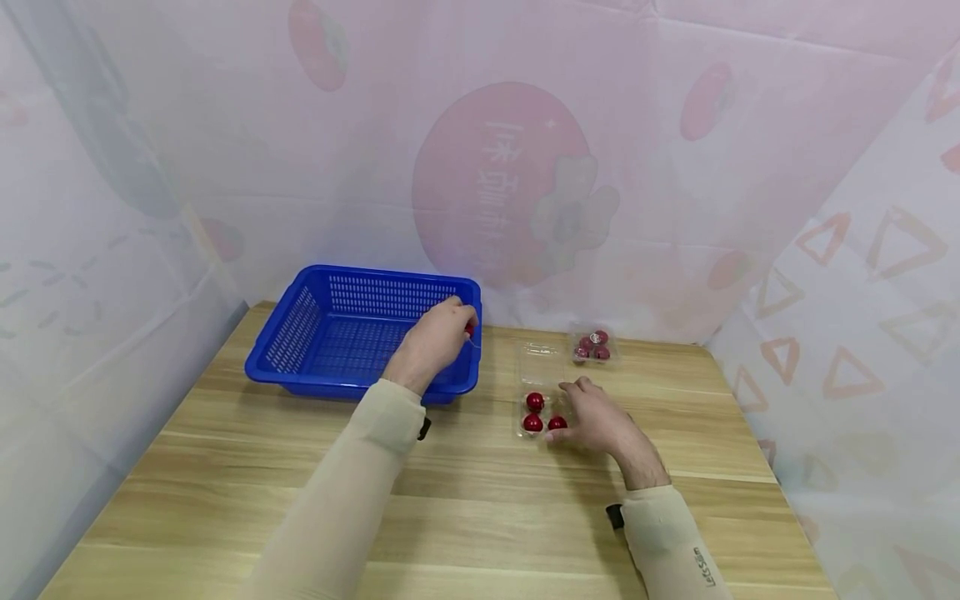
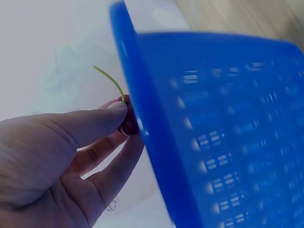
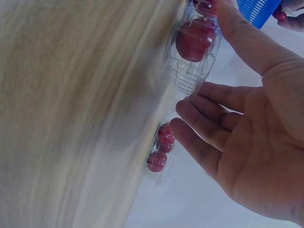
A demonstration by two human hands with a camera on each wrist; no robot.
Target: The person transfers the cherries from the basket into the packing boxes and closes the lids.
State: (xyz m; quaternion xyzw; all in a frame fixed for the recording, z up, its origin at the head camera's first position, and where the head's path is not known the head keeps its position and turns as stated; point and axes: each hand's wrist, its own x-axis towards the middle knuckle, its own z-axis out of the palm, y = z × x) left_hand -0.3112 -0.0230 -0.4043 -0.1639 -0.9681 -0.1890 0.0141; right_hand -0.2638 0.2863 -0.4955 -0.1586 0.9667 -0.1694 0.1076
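Note:
My left hand (image 1: 438, 333) pinches a dark red cherry (image 2: 129, 124) between thumb and fingers at the right rim of the blue plastic basket (image 1: 281, 385). A thin green stem (image 2: 111, 80) rises from this cherry. To the right of the basket, an opened clear plastic box (image 1: 542, 367) lies with its lid laid back and three red cherries (image 1: 533, 423) in its compartments. My right hand (image 1: 596, 418) holds this box at its right side, thumb at the near edge and fingers at the far side. The basket's visible inside shows a bare slotted floor.
A second clear box (image 1: 594, 344) with several red cherries stands at the back edge of the wooden table (image 1: 480, 517), near the wall. Printed cloth (image 1: 360, 167) hangs behind the table and on both sides.

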